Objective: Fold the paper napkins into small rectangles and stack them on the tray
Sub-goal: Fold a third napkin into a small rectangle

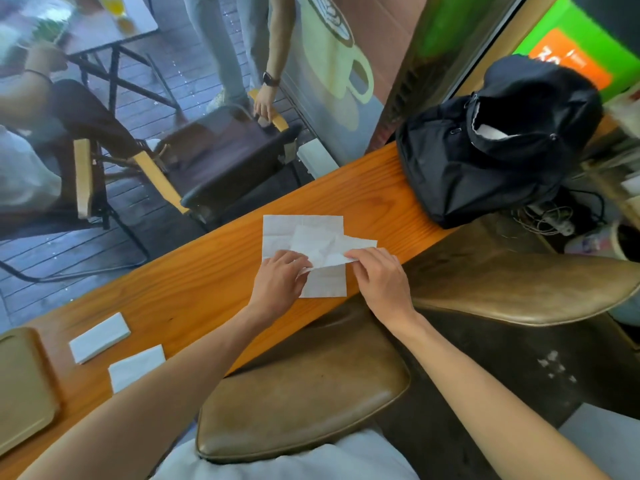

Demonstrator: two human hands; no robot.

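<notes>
- Head view, centre: left hand and right hand meeting over a crumpled napkin, each grip pinching one end of its near edge between thumb and fingertips, probably to pull the sheet taut and smooth before creasing.
- Beneath that sheet: a flat unfolded napkin spread on the wooden counter, likely waiting its turn or serving as a clean working surface; its lower strip showing between the two hands, reaching close to the counter's near edge.
- Far left: two folded napkins, one further off and one nearer, lying on the counter just beside the tray but not on it; stacking step judged not yet done, perhaps deferred until several are folded.
- Tray cut off by the left frame edge; visible part bare, the rest impossible to check.
- Nearer folded napkin partly covered by the left forearm.
- Fingertips under the crumpled sheet hidden; number of layers pinched hard to tell.
- Black backpack sitting on the counter well apart from the work, top open, contents unclear.
- Beyond the glass: blurred chairs and people, unrelated to the folding.
</notes>
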